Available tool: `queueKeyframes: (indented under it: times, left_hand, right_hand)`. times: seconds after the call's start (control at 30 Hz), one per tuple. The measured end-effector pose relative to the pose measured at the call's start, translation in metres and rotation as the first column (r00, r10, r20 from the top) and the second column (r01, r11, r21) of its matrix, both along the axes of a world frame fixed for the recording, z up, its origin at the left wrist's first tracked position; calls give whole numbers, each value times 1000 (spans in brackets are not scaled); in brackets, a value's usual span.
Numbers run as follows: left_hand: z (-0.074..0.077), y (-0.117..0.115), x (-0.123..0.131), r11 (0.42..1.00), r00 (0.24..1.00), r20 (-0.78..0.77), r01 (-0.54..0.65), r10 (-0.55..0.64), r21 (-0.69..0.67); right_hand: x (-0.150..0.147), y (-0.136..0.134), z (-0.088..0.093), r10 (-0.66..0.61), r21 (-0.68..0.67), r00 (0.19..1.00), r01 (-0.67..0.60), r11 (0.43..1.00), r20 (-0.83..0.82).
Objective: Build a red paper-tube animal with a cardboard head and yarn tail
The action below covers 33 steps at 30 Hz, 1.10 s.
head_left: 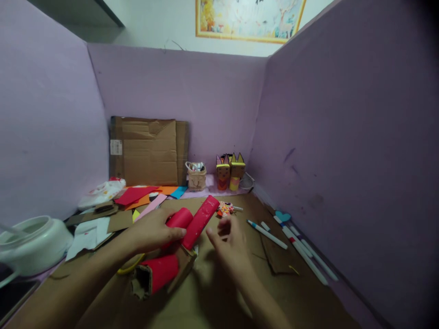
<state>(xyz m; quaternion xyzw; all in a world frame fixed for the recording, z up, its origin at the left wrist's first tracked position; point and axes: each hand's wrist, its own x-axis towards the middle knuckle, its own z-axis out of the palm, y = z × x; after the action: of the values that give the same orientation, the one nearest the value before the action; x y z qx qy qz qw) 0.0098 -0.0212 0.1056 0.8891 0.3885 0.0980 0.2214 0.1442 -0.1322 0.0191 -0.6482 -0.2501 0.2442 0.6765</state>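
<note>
The fingers point(177, 234) of the left hand point(154, 230) are grasping red-covered cardboard work above the brown desk point(209, 292), with the thumb lying across its near side. A red roll point(181, 218) is resting under this grip, and a flat red strip point(202, 221), speckled with pale marks, is slanting up and away just beside it. A larger red tube point(164, 270) is lying nearer the person, its ragged cardboard end facing left; how these pieces are joining is hard to tell. A yellow ring point(132, 266) is showing partly behind the tube.

The right hand point(231, 246) is hovering to the right of the strip, apart from it; its fingers are curling loosely, released, with the thumb pointing toward the strip. A small patterned piece point(225, 209) is lying just beyond this hand, and a blue-capped marker point(267, 234) is lying to its right near a flat brown piece point(279, 256).

Farther back, two eared figures point(237, 173) are standing beside a small holder point(197, 179), while cardboard panels point(149, 151) are leaning against the lilac back wall point(178, 82). A white pot point(37, 246) is standing at far left.
</note>
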Motion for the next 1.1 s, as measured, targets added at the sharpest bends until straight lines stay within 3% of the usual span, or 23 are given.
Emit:
queueKeyframes:
  times: [0.03, 0.1, 0.17, 0.23, 0.37, 0.5, 0.73, 0.93, 1.1]
  left_hand:
    - [-1, 0, -1, 1000, 1000, 25, -3, 3, -2]
    - [-1, -1, -4, 1000, 997, 77, -19, 19, -4]
    - [1, -2, -7, 1000, 994, 109, -15, 16, -18]
    - [3, -2, -10, 999, 991, 128, 35, -31, -33]
    - [6, 0, -15, 994, 984, 147, 104, -97, -39]
    - [13, 2, -21, 999, 976, 212, -48, 42, 26]
    - [32, -4, -31, 973, 939, 332, -150, 84, 177]
    - [29, -23, -29, 934, 888, 457, -201, 47, 295]
    - [24, -35, -23, 899, 901, 432, -159, -36, 407]
  right_hand:
    - [5, 4, 0, -9, 68, 995, 15, 998, -98]
    - [8, 11, 2, 233, 238, 918, -160, 958, -321]
    - [1, 18, 7, 523, 431, 755, -351, 831, -395]
    - [-7, 23, 13, 645, 545, 669, -406, 734, -370]
    - [-10, 30, 18, 666, 599, 661, -390, 700, -347]
    - [-2, 35, 16, 669, 612, 681, -402, 681, -297]
    - [1, 39, 4, 669, 639, 706, -406, 653, -234]
    - [-3, 33, 5, 616, 598, 775, -431, 675, -137]
    - [-5, 28, 10, 639, 603, 758, -452, 657, -129]
